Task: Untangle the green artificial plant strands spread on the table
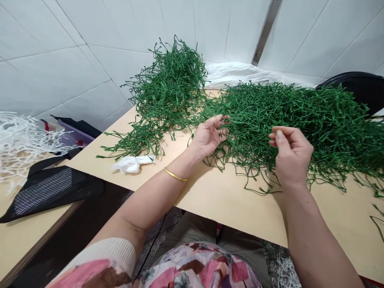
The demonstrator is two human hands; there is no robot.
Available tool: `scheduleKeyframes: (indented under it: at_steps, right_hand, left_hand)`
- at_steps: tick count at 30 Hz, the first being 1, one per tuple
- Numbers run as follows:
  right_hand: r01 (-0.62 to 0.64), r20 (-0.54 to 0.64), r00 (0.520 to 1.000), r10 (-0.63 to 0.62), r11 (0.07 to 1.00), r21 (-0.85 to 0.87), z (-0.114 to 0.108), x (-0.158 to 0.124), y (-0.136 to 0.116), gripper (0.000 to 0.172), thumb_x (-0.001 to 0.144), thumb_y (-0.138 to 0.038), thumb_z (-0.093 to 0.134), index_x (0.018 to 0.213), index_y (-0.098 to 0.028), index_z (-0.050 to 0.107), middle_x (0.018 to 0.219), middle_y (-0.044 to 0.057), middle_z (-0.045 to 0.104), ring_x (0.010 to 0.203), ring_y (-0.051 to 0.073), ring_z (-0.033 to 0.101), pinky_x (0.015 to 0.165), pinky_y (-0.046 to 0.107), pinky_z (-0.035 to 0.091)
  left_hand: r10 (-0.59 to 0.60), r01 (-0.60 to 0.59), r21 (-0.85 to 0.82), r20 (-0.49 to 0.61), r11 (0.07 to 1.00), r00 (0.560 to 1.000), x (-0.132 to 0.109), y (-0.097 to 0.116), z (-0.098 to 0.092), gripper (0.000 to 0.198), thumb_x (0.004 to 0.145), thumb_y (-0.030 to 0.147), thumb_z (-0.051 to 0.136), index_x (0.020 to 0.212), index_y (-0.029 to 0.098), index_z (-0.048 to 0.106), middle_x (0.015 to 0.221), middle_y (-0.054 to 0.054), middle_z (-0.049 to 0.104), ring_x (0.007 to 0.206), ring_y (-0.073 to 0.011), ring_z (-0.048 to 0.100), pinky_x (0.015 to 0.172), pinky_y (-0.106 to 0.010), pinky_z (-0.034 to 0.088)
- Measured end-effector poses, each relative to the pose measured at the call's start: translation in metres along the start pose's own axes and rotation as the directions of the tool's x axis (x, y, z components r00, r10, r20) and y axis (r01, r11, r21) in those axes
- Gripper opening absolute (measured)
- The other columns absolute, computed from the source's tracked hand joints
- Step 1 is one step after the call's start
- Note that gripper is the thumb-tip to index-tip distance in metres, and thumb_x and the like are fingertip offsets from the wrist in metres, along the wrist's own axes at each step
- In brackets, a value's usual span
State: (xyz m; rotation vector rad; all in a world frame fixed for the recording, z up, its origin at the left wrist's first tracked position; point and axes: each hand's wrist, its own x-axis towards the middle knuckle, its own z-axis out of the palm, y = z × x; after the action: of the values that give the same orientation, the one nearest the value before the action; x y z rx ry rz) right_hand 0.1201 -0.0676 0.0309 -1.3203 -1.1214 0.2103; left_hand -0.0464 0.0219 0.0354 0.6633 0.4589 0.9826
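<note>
A wide spread of thin green artificial plant stems [303, 124] lies across the pale wooden tabletop [228, 204], with a taller bunched heap of the same stems [171, 84] to its left. My left hand [208, 136] pinches several green strands at the near left of the spread. My right hand [292, 154] hovers over the spread, thumb and fingertips drawn close together. Whether a thin strand lies between those fingers is hard to tell. A gold bangle [175, 174] circles my left wrist.
Crumpled white plastic [132, 164] lies on the table's left part. Farther left are white plastic strands [21, 148] and a black mesh bag [48, 192] on another table. White cloth [237, 74] lines the back against the tiled wall [75, 68]. A black chair back [357, 90] stands right.
</note>
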Motion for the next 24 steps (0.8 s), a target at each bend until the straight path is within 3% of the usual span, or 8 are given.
scheduleKeyframes:
  at_steps: [4, 9, 13, 16, 19, 24]
  right_hand:
    - [0.029, 0.076, 0.997, -0.022, 0.995, -0.100, -0.002, 0.002, 0.003, 0.013, 0.079, -0.026, 0.053, 0.083, -0.019, 0.063, 0.066, 0.000, 0.057, 0.062, 0.011, 0.053, 0.061, 0.026, 0.043]
    - [0.084, 0.131, 0.990, -0.053, 0.968, -0.238, -0.001, 0.002, 0.006, 0.012, 0.077, -0.026, 0.054, 0.075, -0.018, 0.063, 0.064, 0.000, 0.058, 0.060, 0.012, 0.052, 0.058, 0.026, 0.040]
    - [-0.020, 0.108, 0.994, 0.034, 0.991, -0.133, -0.001, 0.002, 0.006, 0.017, 0.079, -0.030, 0.053, 0.078, -0.017, 0.064, 0.064, 0.000, 0.057, 0.060, 0.012, 0.052, 0.060, 0.026, 0.042]
    - [-0.130, 0.137, 0.982, 0.129, 0.992, 0.000, -0.001, 0.003, 0.003, 0.022, 0.079, -0.036, 0.052, 0.078, -0.017, 0.064, 0.067, 0.001, 0.059, 0.062, 0.012, 0.054, 0.062, 0.027, 0.045]
    - [-0.166, 0.238, 0.960, 0.150, 0.985, 0.049, -0.002, 0.003, 0.001, 0.025, 0.078, -0.040, 0.053, 0.076, -0.017, 0.064, 0.071, 0.001, 0.061, 0.064, 0.012, 0.055, 0.064, 0.027, 0.046]
    - [-0.116, 0.460, 0.876, 0.143, 0.989, -0.088, -0.001, 0.002, 0.000, 0.026, 0.078, -0.041, 0.054, 0.070, -0.017, 0.062, 0.068, 0.001, 0.060, 0.065, 0.012, 0.054, 0.062, 0.025, 0.043]
  left_hand:
    - [0.048, -0.050, -0.040, -0.032, 0.998, 0.998, 0.002, 0.009, -0.002, 0.016, 0.077, 0.026, 0.052, 0.075, 0.013, 0.060, 0.071, -0.002, 0.063, 0.059, -0.0079, 0.056, 0.049, -0.019, 0.039]
    - [-0.044, 0.044, -0.048, 0.003, 0.998, 0.999, 0.003, 0.006, -0.003, 0.017, 0.077, 0.027, 0.054, 0.075, 0.012, 0.061, 0.065, -0.002, 0.062, 0.059, -0.0076, 0.057, 0.053, -0.018, 0.043]
    - [-0.152, 0.131, 0.148, 0.145, 0.980, 0.978, 0.001, -0.016, -0.004, 0.012, 0.068, 0.022, 0.065, 0.072, 0.012, 0.059, 0.066, -0.003, 0.062, 0.055, -0.0090, 0.058, 0.046, -0.019, 0.040]
    - [-0.293, 0.230, 0.300, 0.187, 0.926, 0.938, -0.002, -0.033, -0.005, 0.016, 0.063, 0.020, 0.070, 0.067, 0.010, 0.058, 0.061, -0.004, 0.060, 0.049, -0.0097, 0.056, 0.044, -0.020, 0.039]
    - [-0.342, 0.258, 0.374, 0.180, 0.891, 0.922, -0.003, -0.038, -0.004, 0.020, 0.065, 0.024, 0.069, 0.062, 0.008, 0.057, 0.057, -0.005, 0.059, 0.047, -0.0088, 0.055, 0.045, -0.021, 0.039]
    - [-0.357, 0.290, 0.375, 0.123, 0.881, 0.926, -0.003, -0.033, -0.004, 0.009, 0.068, 0.016, 0.063, 0.066, 0.008, 0.059, 0.060, -0.006, 0.061, 0.049, -0.0085, 0.055, 0.046, -0.020, 0.040]
